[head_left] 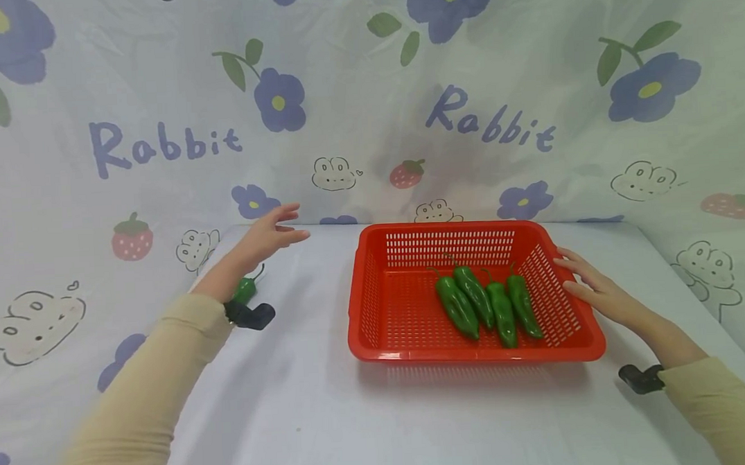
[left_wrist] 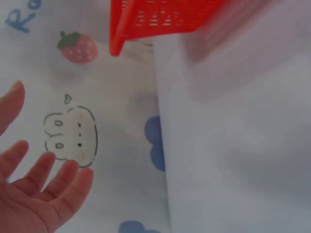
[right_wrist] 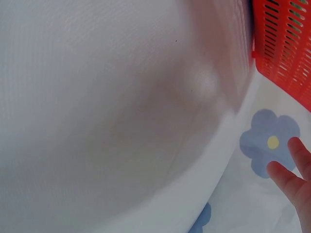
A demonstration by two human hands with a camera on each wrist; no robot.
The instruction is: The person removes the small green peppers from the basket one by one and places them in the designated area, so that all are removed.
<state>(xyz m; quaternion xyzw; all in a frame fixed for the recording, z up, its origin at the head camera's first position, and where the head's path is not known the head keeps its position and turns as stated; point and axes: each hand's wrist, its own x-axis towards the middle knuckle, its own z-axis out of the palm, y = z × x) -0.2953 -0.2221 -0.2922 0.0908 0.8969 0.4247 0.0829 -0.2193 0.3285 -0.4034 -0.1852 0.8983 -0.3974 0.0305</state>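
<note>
A red plastic basket [head_left: 378, 357] with slotted walls stands on the white table. Inside it, toward the right, lie several green peppers [head_left: 503, 313]. My left hand [head_left: 263, 238] hovers left of the basket, fingers spread and relaxed, holding nothing; the left wrist view also shows its palm and fingers [left_wrist: 73, 187] empty. Another green pepper [head_left: 245, 291] lies at the table's left side, partly hidden behind my left wrist. Beside the basket's right rim is my right hand [head_left: 606, 297], fingers loosely extended. In the right wrist view its fingertips [right_wrist: 286, 182] appear apart from the basket wall.
A white cloth [head_left: 281, 417] covers the table. Behind and around it hangs a curtain [head_left: 340, 67] printed with flowers, rabbits and strawberries. Each wrist carries a black strap device [head_left: 249, 315].
</note>
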